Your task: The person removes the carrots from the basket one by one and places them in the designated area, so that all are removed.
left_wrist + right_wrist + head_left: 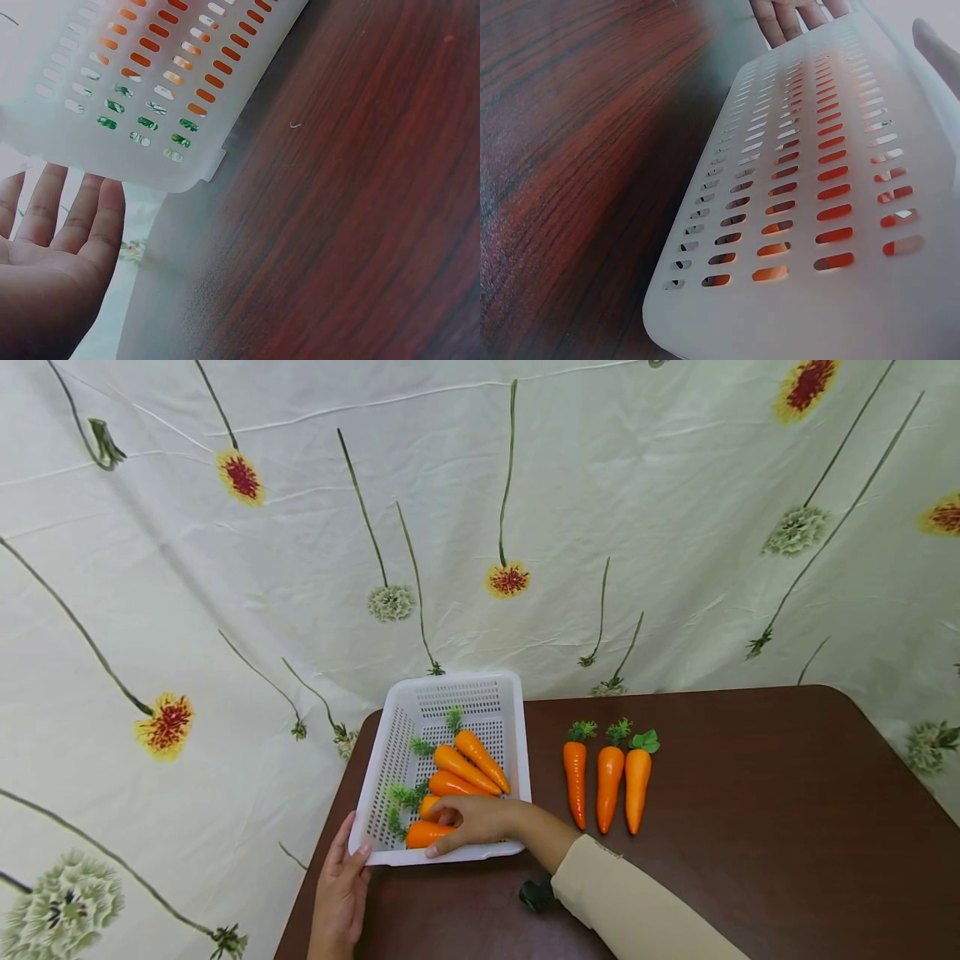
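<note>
We see the right hand covering the tips of the lowest carrots in the white basket, lower centre; its fingertips are partly hidden, so we cannot tell whether it pinches one. A dark lump half behind the sleeve eludes us. The basket's carrots point right or lower right; three loose carrots, right of centre, point downward. The left hand pinches the basket's lower-left corner

Plain beige right sleeve, bare right hand
</note>
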The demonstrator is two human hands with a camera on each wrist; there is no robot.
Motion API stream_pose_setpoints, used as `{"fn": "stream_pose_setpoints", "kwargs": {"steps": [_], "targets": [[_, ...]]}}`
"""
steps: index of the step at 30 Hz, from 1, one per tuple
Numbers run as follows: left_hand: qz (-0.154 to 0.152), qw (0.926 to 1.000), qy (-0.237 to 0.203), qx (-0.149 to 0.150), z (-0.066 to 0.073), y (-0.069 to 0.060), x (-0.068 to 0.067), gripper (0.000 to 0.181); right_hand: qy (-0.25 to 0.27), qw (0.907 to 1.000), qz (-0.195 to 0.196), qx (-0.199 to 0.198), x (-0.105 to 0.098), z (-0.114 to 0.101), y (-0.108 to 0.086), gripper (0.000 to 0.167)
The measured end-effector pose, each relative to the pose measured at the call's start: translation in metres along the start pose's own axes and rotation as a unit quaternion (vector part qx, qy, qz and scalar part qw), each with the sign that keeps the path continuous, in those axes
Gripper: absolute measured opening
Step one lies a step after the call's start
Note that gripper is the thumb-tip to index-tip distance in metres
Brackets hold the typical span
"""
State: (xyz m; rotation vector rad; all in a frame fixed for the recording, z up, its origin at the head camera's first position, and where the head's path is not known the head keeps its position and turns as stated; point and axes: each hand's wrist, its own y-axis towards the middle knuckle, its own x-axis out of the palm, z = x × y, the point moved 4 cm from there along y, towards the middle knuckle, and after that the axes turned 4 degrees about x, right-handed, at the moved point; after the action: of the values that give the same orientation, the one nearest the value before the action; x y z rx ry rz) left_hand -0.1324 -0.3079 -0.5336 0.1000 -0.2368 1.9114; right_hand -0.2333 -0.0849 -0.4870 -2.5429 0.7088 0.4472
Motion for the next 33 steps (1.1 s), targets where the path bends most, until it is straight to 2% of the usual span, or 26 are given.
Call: {"fn": "stream_pose_setpoints", "kwargs": {"steps": [6,18,27,33], "targets": [[0.004,1.0000,0.004,-0.003,-0.0008,-0.0003,-0.0001,0.060,0.004,0.9999,0.005,-0.015,-0.0002,0.0004,0.0007,0.056],[0.014,0.9999,0.005,-0.006,-0.0027,0.0013,-0.0013,0.060,0.096,0.9950,0.020,-0.022,-0.0026,0.0041,-0.0025,0.043],[0.007,0.9999,0.003,0.008,-0.0033,0.0014,-0.0017,0.060,0.110,0.9924,0.047,-0.027,-0.0055,0.0033,-0.0034,0.041],[0.013,0.9999,0.007,-0.006,-0.0039,0.0023,-0.0015,0.060,0.115,0.9907,0.063,-0.034,-0.0081,0.0020,-0.0049,0.040]]}}
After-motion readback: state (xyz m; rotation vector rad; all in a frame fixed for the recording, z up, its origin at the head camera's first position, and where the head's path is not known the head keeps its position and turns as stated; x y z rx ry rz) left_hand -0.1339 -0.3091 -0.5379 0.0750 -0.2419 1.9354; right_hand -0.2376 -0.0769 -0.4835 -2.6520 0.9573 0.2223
